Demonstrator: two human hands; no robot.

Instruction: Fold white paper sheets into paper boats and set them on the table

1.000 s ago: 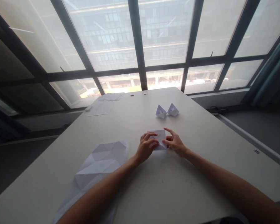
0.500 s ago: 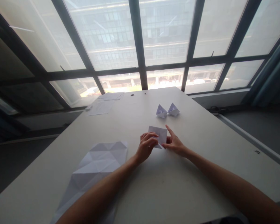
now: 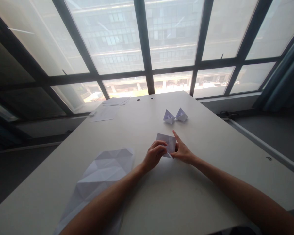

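Between my hands is a small folded piece of white paper (image 3: 171,142), held just above the white table. My left hand (image 3: 155,153) is closed on its left and near part, the fingers curled over the front. At the right edge, my right hand (image 3: 183,150) pinches the lower corner, with the index finger stretched upward. Some of the paper and several fingertips are hidden behind the hands. Beyond them stand two folded paper boats, a left one (image 3: 169,117) and a right one (image 3: 181,115), side by side.
A large creased sheet of paper (image 3: 100,178) lies at the left, partly under my left forearm. Loose white sheets (image 3: 116,101) and a small white object (image 3: 92,114) are at the table's far left. Tall windows rise behind the table (image 3: 142,127).
The folded paper has tilted slightly and shifted a little toward me in my hands. Both hands keep their hold. The boats and the creased sheet stay in place.
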